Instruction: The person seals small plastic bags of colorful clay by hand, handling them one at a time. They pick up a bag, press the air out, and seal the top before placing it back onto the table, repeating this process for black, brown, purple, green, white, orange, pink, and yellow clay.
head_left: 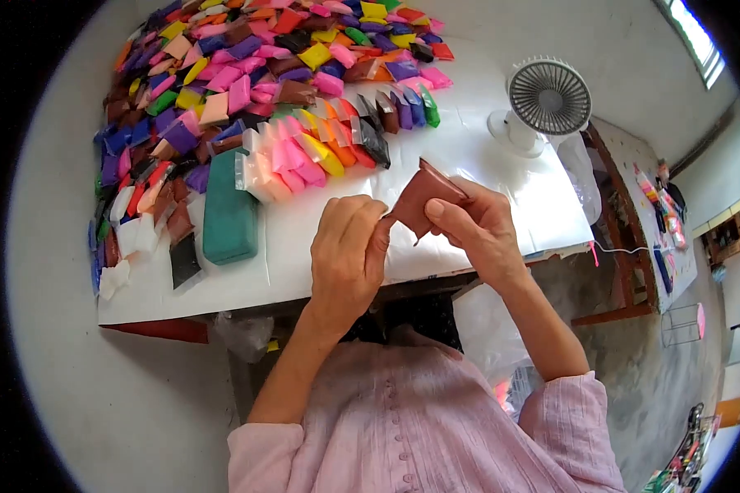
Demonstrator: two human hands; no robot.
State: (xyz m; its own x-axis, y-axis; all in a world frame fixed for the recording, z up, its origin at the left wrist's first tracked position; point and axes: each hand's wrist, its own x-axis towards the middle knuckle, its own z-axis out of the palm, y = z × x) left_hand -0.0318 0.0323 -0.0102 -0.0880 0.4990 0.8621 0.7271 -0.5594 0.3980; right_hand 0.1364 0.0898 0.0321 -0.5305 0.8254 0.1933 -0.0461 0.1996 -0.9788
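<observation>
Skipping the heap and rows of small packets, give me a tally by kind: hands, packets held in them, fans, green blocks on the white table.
Hands: 2 (left hand, right hand)
Held packets: 1 (brown packet)
Fans: 1 (grey-white fan)
Green blocks: 1 (green block)
Total: 5

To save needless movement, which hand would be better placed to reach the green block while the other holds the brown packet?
Probably the left hand: it is nearer the green block, while the right hand has its thumb across the brown packet.
</observation>
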